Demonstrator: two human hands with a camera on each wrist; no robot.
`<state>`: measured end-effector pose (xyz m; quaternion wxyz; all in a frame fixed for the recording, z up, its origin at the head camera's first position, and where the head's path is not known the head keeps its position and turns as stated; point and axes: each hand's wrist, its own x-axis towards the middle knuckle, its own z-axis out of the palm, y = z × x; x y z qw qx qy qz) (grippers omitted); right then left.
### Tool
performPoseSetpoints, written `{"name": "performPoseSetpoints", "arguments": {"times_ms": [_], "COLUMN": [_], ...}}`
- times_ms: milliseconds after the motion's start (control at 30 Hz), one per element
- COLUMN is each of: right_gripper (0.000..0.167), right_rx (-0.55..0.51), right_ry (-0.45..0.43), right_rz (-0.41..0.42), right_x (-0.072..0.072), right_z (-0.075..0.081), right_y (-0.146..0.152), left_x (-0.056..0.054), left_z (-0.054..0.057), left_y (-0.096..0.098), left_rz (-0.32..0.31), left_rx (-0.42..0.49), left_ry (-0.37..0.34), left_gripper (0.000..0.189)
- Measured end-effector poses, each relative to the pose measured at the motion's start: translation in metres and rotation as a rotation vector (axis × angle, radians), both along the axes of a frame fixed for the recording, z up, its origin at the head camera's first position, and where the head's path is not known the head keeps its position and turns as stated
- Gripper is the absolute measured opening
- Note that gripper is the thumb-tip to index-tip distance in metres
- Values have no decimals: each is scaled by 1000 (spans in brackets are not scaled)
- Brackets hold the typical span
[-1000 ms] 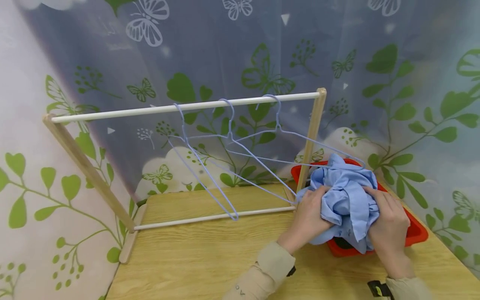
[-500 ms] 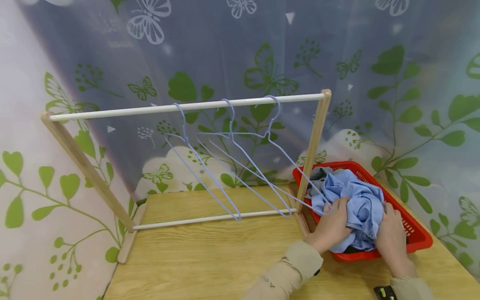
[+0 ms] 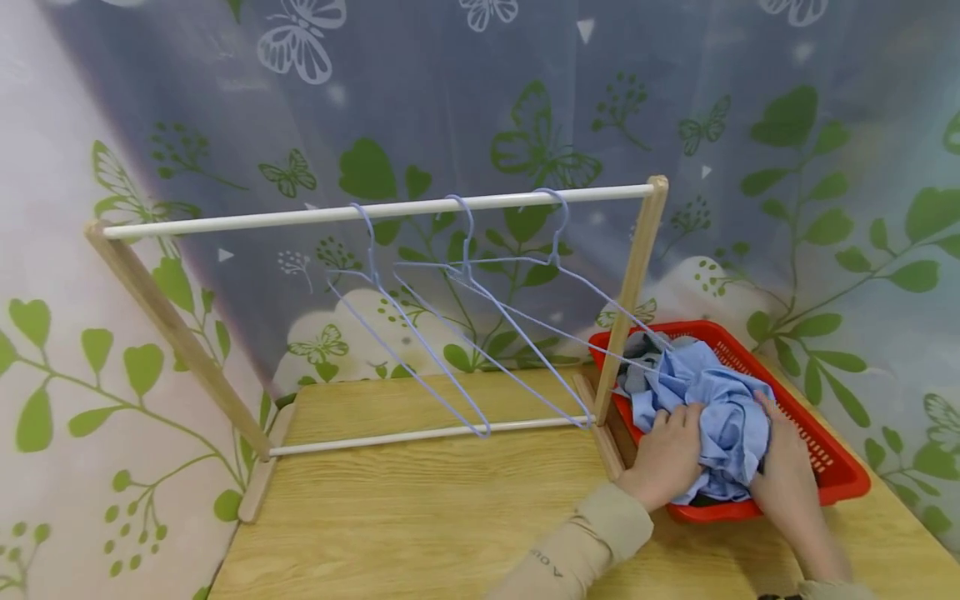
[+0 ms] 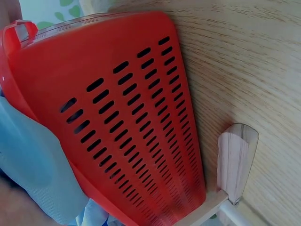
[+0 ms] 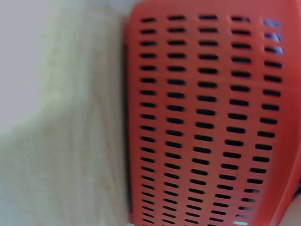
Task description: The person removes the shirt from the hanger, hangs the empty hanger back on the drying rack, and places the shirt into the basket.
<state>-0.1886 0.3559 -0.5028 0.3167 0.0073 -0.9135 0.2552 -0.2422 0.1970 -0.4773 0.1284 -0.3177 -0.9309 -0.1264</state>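
A crumpled light blue shirt (image 3: 720, 408) lies bunched in the red basket (image 3: 843, 483) at the right of the head view. My left hand (image 3: 667, 454) rests its fingers on the shirt's left side; its thumb is hidden. Along the right side of the bundle lies my right hand (image 3: 786, 471), fingers extended and fingertips at the fabric. In the left wrist view, blue fabric (image 4: 37, 165) hangs over the basket's rim. Only the basket's slotted wall (image 5: 188, 84) and a bit of hand show in the right wrist view.
A rack with a white top rod (image 3: 300, 218) and wooden posts (image 3: 633, 292) stands left of the basket. Several thin lilac hangers (image 3: 468, 258) hang on it; the rightmost one overlaps the shirt. Grey fabric (image 3: 637, 358) lies at the basket's back corner. Below is a wooden table (image 3: 420, 517).
Both hands have lowered the shirt into the basket, where it now sits deeper. The rightmost hanger has swung to and fro. Lately the right hand has moved slightly down along the bundle's side.
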Motion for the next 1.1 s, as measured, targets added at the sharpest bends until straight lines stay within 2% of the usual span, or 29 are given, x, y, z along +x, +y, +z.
{"name": "performPoseSetpoints", "arguments": {"times_ms": [100,200,300,433,533,633,700,767,833,933,1100], "right_gripper": [87,82,66,42,45,51,54,55,54,52,50], "right_rx": [-118,-131,-132,-135,-125,-104,-89,-81,-69,-52,-14], "right_ry": [123,229,266,263,229,147,72,7,-45,-98,-185], "right_rz": [58,91,100,104,88,34,-16,-44,-55,-49,-56], "right_x": [6,12,18,24,25,22,20,16,12,6,0], "right_z": [-1,-2,-2,0,3,7,9,11,13,14,11], "right_y": [-5,-13,-19,-23,-23,-19,-15,-10,-4,3,6], "left_x": [0,-2,-3,-6,-10,-17,-21,-23,-21,-14,-3], "left_z": [0,3,8,13,15,14,11,8,7,7,4], "left_y": [0,-5,-18,-43,-64,-81,-89,-93,-91,-79,-57], "left_rz": [-3,-35,-90,-180,-240,-282,-294,-311,-327,-312,-227], "left_rx": [-2,8,12,55,152,237,241,204,149,88,72], "left_ry": [-1,-36,-90,-119,-128,-134,-135,-111,-66,8,41], "left_gripper": [73,74,75,73,65,59,58,60,64,65,65]}}
